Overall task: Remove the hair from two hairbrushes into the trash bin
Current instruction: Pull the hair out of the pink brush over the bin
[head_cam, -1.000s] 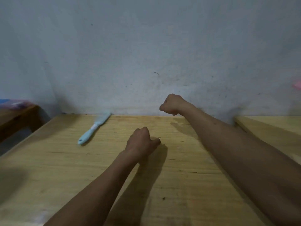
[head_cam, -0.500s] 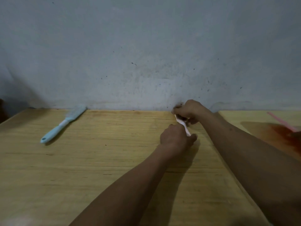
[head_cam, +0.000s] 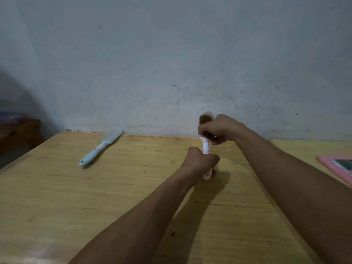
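Above the wooden table (head_cam: 114,197), near the pale wall (head_cam: 171,63), the person holds a pink-and-white hairbrush (head_cam: 206,147) upright. The left hand (head_cam: 200,161) is fisted round its handle, whose pink end sticks out below. The right hand (head_cam: 219,128) curls its fingers over the brush head, gripping a brown clump of hair (head_cam: 205,119) that shows above the knuckles. A light blue hairbrush (head_cam: 101,147) lies flat on the table well to the left, its head by the wall. A pink-edged flat object (head_cam: 335,166) lies at the right edge. No lettering or brand is readable anywhere.
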Demonstrator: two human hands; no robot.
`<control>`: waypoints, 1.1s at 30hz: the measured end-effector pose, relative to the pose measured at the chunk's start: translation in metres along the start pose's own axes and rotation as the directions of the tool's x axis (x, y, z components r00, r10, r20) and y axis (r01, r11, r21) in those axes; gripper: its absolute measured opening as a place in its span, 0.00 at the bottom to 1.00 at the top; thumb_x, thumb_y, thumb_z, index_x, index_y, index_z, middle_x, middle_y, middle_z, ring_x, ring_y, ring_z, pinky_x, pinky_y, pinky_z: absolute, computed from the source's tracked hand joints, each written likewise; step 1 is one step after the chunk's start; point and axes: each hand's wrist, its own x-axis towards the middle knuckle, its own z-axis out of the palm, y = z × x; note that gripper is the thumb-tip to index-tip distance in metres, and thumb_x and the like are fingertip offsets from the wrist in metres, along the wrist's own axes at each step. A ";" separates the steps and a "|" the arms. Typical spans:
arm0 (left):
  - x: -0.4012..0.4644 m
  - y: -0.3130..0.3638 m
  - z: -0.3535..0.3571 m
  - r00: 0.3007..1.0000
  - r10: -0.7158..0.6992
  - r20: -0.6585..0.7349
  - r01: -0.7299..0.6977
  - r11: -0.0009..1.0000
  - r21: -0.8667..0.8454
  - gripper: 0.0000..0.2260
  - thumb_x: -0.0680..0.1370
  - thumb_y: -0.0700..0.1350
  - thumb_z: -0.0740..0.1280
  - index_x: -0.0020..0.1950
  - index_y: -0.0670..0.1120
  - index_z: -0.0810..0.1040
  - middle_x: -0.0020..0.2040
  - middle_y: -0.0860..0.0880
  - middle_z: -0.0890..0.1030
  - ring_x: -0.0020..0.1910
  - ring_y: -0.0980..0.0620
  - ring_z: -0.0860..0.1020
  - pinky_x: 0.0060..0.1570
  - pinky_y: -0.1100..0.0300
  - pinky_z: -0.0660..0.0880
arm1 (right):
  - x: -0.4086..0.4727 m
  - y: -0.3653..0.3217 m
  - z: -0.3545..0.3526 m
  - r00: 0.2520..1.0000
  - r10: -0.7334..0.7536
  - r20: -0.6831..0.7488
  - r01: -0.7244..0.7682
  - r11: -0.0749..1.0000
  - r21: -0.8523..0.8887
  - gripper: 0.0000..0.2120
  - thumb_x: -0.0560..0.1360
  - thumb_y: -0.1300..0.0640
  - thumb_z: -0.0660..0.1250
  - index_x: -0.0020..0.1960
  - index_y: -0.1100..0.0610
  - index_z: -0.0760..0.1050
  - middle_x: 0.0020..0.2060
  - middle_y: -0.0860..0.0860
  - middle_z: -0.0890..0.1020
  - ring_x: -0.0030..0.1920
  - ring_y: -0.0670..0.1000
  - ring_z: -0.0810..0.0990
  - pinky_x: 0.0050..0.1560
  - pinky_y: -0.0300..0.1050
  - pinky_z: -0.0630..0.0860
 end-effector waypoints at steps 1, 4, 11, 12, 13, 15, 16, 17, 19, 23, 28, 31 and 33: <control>-0.004 -0.001 -0.010 1.000 0.007 -0.022 -0.008 0.999 -0.046 0.20 0.75 0.43 0.69 0.63 0.35 0.73 0.46 0.41 0.80 0.32 0.49 0.80 0.31 0.57 0.79 | -0.004 -0.009 0.006 1.000 -0.020 0.014 0.020 1.000 -0.005 0.09 0.71 0.59 0.75 0.42 0.63 0.79 0.41 0.59 0.82 0.37 0.56 0.81 0.50 0.52 0.84; -0.017 -0.003 -0.035 0.995 0.023 -0.095 -0.034 0.993 -0.113 0.15 0.78 0.44 0.67 0.60 0.35 0.75 0.43 0.41 0.79 0.32 0.48 0.79 0.34 0.55 0.78 | -0.014 -0.031 0.024 0.997 -0.051 0.062 0.052 0.998 -0.019 0.13 0.70 0.57 0.76 0.48 0.65 0.80 0.45 0.60 0.85 0.38 0.58 0.83 0.51 0.54 0.85; -0.057 -0.018 -0.108 0.966 0.060 -0.251 -0.098 0.985 -0.142 0.11 0.81 0.42 0.61 0.60 0.37 0.72 0.44 0.41 0.78 0.33 0.46 0.78 0.37 0.52 0.78 | -0.047 -0.084 0.076 0.958 -0.133 0.255 0.145 0.989 -0.030 0.19 0.70 0.55 0.80 0.54 0.65 0.80 0.51 0.62 0.86 0.43 0.58 0.88 0.52 0.53 0.86; -0.064 -0.021 -0.118 0.959 0.050 -0.280 -0.096 0.983 -0.154 0.12 0.81 0.43 0.60 0.62 0.38 0.71 0.45 0.41 0.77 0.33 0.47 0.78 0.36 0.54 0.77 | -0.052 -0.092 0.084 0.949 -0.143 0.282 0.158 0.987 -0.030 0.21 0.70 0.53 0.80 0.55 0.66 0.79 0.51 0.61 0.86 0.45 0.58 0.89 0.51 0.53 0.86; -0.070 -0.024 -0.129 0.950 0.038 -0.310 -0.093 0.982 -0.166 0.13 0.81 0.43 0.60 0.62 0.39 0.70 0.45 0.41 0.77 0.32 0.47 0.78 0.34 0.55 0.77 | -0.058 -0.100 0.092 0.939 -0.151 0.309 0.169 0.985 -0.030 0.25 0.70 0.50 0.81 0.56 0.66 0.79 0.52 0.61 0.86 0.47 0.58 0.89 0.50 0.53 0.86; -0.084 -0.034 -0.150 0.928 0.021 -0.372 -0.091 0.981 -0.172 0.12 0.81 0.45 0.59 0.60 0.39 0.70 0.45 0.42 0.76 0.31 0.48 0.77 0.31 0.57 0.75 | -0.069 -0.115 0.108 0.915 -0.173 0.366 0.193 0.981 -0.019 0.30 0.70 0.45 0.80 0.60 0.66 0.75 0.54 0.60 0.84 0.48 0.57 0.89 0.49 0.52 0.86; -0.092 -0.041 -0.161 0.915 0.018 -0.404 -0.094 0.981 -0.170 0.11 0.81 0.46 0.59 0.58 0.39 0.70 0.44 0.42 0.76 0.29 0.48 0.76 0.30 0.58 0.73 | -0.074 -0.123 0.117 0.901 -0.193 0.390 0.211 0.977 -0.005 0.31 0.71 0.43 0.79 0.61 0.64 0.74 0.54 0.60 0.83 0.48 0.57 0.88 0.48 0.53 0.86; -0.101 -0.048 -0.174 0.900 0.021 -0.434 -0.104 0.980 -0.169 0.10 0.81 0.46 0.59 0.55 0.39 0.71 0.42 0.43 0.76 0.28 0.49 0.74 0.29 0.58 0.71 | -0.079 -0.130 0.126 0.887 -0.218 0.406 0.232 0.973 0.016 0.31 0.72 0.43 0.78 0.61 0.64 0.73 0.54 0.60 0.83 0.48 0.56 0.88 0.48 0.53 0.86; -0.122 -0.064 -0.197 0.867 0.030 -0.498 -0.129 0.977 -0.167 0.09 0.81 0.47 0.60 0.48 0.41 0.72 0.39 0.44 0.74 0.28 0.49 0.72 0.29 0.58 0.68 | -0.089 -0.144 0.146 0.865 -0.272 0.421 0.265 0.961 0.076 0.29 0.73 0.44 0.77 0.61 0.65 0.74 0.53 0.60 0.83 0.47 0.56 0.88 0.46 0.52 0.86; -0.174 -0.095 -0.240 0.754 0.052 -0.655 -0.132 0.989 -0.073 0.17 0.77 0.58 0.60 0.50 0.44 0.75 0.36 0.46 0.75 0.28 0.48 0.72 0.30 0.56 0.68 | -0.112 -0.171 0.196 0.806 -0.362 0.468 0.316 0.932 0.176 0.22 0.74 0.52 0.78 0.59 0.68 0.80 0.49 0.60 0.85 0.40 0.54 0.86 0.39 0.47 0.86; -0.245 -0.137 -0.282 0.543 0.089 -0.835 0.089 0.983 0.162 0.26 0.74 0.73 0.55 0.48 0.52 0.78 0.40 0.50 0.82 0.38 0.48 0.81 0.40 0.47 0.81 | -0.156 -0.204 0.263 0.663 -0.398 0.634 0.440 0.893 0.101 0.18 0.73 0.51 0.79 0.52 0.65 0.83 0.42 0.57 0.87 0.36 0.52 0.85 0.36 0.43 0.85; -0.287 -0.165 -0.298 0.441 0.101 -0.892 0.164 0.968 0.191 0.25 0.75 0.73 0.57 0.42 0.52 0.78 0.36 0.53 0.83 0.37 0.52 0.82 0.37 0.51 0.80 | -0.185 -0.221 0.303 0.559 -0.390 0.732 0.522 0.851 0.055 0.18 0.72 0.50 0.79 0.51 0.65 0.83 0.39 0.55 0.87 0.36 0.52 0.86 0.40 0.45 0.85; -0.315 -0.183 -0.304 0.373 0.081 -0.924 0.223 0.959 0.174 0.24 0.76 0.71 0.59 0.38 0.52 0.76 0.31 0.55 0.81 0.34 0.55 0.80 0.33 0.56 0.73 | -0.207 -0.230 0.330 0.492 -0.367 0.789 0.568 0.823 0.028 0.19 0.72 0.50 0.79 0.53 0.64 0.84 0.37 0.54 0.86 0.36 0.52 0.85 0.43 0.47 0.85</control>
